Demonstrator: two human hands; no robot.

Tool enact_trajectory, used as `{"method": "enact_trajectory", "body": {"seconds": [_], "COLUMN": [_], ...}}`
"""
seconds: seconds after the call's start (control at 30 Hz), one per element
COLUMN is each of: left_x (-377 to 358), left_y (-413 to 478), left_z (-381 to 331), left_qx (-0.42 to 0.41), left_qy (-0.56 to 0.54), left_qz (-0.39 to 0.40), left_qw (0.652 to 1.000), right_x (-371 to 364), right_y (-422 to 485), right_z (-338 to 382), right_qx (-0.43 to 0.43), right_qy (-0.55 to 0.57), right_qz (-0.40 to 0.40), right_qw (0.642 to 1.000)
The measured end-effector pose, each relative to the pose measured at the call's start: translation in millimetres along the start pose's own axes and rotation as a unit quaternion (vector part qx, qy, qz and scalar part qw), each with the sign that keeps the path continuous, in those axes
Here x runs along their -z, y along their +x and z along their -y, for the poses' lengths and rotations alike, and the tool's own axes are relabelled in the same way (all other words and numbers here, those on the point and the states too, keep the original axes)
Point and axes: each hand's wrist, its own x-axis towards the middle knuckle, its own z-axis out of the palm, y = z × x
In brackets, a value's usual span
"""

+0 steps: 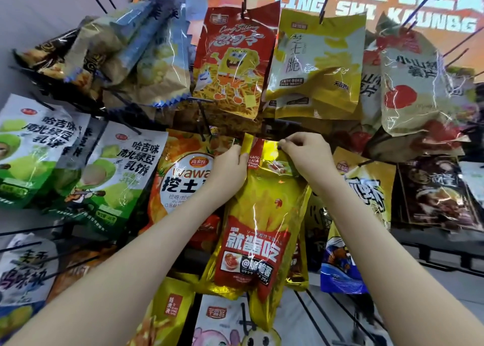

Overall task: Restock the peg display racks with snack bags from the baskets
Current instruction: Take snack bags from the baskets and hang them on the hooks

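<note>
A gold and red fries snack bag [259, 214] hangs upright in the middle of the peg rack, held up by its top edge. My left hand [229, 166] pinches the bag's top left corner. My right hand [305, 153] pinches the top right corner, fingers curled over the seam. The bag's top sits just under the red cartoon-character bag [230, 65] and the yellow bag [317, 65] on the row above. The peg behind the held bag's top is hidden by the bag and my hands.
Black pegs [201, 120] stick out towards me across the rack. Green and white bags [112, 170] hang at left, an orange bag [183, 175] beside my left hand, dark brown bags [437, 188] at right, a blue bag [340, 264] lower right. Bare pegs [322, 314] show at the bottom.
</note>
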Motion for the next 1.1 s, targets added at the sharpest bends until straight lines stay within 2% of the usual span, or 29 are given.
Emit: {"method": "enact_trajectory", "body": {"seconds": [0.07, 0.13, 0.2, 0.23, 0.33, 0.37, 0.43, 0.5, 0.57, 0.67, 0.8, 0.9, 1.0, 1.1], "left_x": [-0.9, -5.1, -9.3, -11.5, -14.8, -13.4, -12.0, -13.7, -14.9, -20.4, -30.7, -34.4, -35.7, -33.5], "left_y": [1.2, 0.7, -3.6, -7.7, -20.3, -24.6, -31.0, -33.2, -32.0, -25.0, -17.3, -20.2, -29.3, -41.5], "left_z": [2.6, 2.7, 1.3, 2.0, 5.6, 5.2, 8.5, 17.5, 23.1, 28.1, 36.6, 38.7, 37.5, 34.1], "left_qx": [0.0, 0.006, 0.005, -0.025, -0.206, -0.232, -0.21, -0.154, -0.133, -0.119, -0.132, -0.142, -0.158, -0.134], "left_qy": [0.004, 0.024, 0.046, 0.068, 0.148, 0.162, 0.186, 0.205, 0.209, 0.228, 0.249, 0.229, 0.19, 0.105], "left_qz": [-0.001, -0.012, -0.038, -0.065, -0.12, -0.101, -0.018, 0.062, 0.095, 0.116, 0.095, 0.069, 0.035, 0.031], "left_qw": [1.0, 1.0, 0.998, 0.995, 0.96, 0.954, 0.96, 0.964, 0.964, 0.959, 0.955, 0.961, 0.968, 0.985], "right_x": [-3.2, -9.8, -17.3, -20.3, -24.3, -24.9, -28.0, -30.5, -32.4, -33.0, -34.4, -39.3, -44.7, -44.2], "right_y": [3.5, 5.4, 5.7, 5.6, -4.1, -10.9, -26.4, -39.5, -47.6, -52.5, -55.0, -64.1, -76.9, -87.4], "right_z": [-4.0, -7.9, -11.4, -13.0, -16.4, -18.6, -26.9, -38.7, -49.3, -54.1, -56.8, -61.2, -62.6, -60.3], "right_qx": [-0.018, -0.03, -0.025, -0.019, 0.008, 0.038, 0.111, 0.147, 0.142, 0.124, 0.099, 0.103, 0.145, 0.187], "right_qy": [-0.002, -0.051, -0.111, -0.132, -0.181, -0.202, -0.237, -0.228, -0.191, -0.203, -0.202, -0.234, -0.251, -0.279], "right_qz": [0.005, -0.003, -0.043, -0.069, -0.15, -0.181, -0.213, -0.163, -0.088, -0.012, 0.065, 0.064, -0.009, -0.079], "right_qw": [1.0, 0.998, 0.993, 0.989, 0.972, 0.962, 0.941, 0.949, 0.967, 0.971, 0.972, 0.965, 0.957, 0.939]}}
